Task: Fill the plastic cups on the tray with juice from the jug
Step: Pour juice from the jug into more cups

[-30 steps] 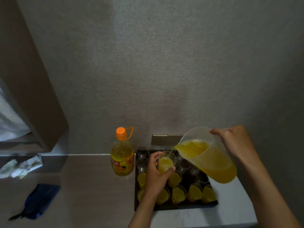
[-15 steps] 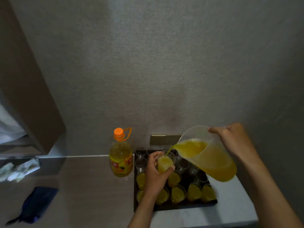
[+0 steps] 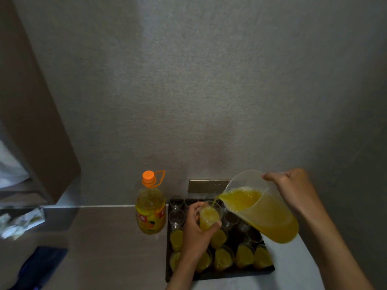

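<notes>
Left grip (image 3: pixel 196 231) wrapped round near-full plastic cup (image 3: pixel 209 218), right grip (image 3: pixel 293 191) clasping tilted jug (image 3: pixel 261 214): overflow onto tray (image 3: pixel 219 276) likely without prompt levelling.

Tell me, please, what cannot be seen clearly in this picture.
- Head view: the left hand hides some cups beneath it.
- The right hand covers the jug handle.
- The bottle label is too blurred to read.
- The dark object at the lower left is too dim to identify.
</notes>
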Motion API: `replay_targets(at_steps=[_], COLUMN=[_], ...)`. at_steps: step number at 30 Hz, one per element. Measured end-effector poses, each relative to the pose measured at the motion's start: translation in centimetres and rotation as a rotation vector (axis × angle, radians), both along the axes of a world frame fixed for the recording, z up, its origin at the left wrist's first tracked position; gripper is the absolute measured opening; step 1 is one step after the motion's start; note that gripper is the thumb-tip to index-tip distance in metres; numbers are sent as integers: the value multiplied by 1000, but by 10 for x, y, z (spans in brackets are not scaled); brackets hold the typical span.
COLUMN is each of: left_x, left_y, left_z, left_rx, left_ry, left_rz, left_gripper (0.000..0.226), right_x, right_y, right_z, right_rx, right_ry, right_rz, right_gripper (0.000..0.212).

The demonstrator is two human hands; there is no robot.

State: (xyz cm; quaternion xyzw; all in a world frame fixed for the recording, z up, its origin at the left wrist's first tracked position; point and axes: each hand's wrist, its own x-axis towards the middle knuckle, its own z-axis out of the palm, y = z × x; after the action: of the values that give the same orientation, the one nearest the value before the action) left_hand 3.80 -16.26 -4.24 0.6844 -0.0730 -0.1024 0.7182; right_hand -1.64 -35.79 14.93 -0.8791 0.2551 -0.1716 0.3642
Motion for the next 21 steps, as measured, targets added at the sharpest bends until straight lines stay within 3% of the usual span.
replay_targets(at_steps=[10, 21], left_x=[1, 2], left_y=[-2, -7], left_z=[-1, 10], left_rx=[10, -55], left_ry=[-8, -12], left_rz=[10, 1], left_gripper=[65, 60], right_x=[5, 2], right_y=[-7, -9], right_z=[-5, -12], right_rx=[22, 41], right_ry=[3, -8], right_rz=[3, -41], right_gripper=[82, 73])
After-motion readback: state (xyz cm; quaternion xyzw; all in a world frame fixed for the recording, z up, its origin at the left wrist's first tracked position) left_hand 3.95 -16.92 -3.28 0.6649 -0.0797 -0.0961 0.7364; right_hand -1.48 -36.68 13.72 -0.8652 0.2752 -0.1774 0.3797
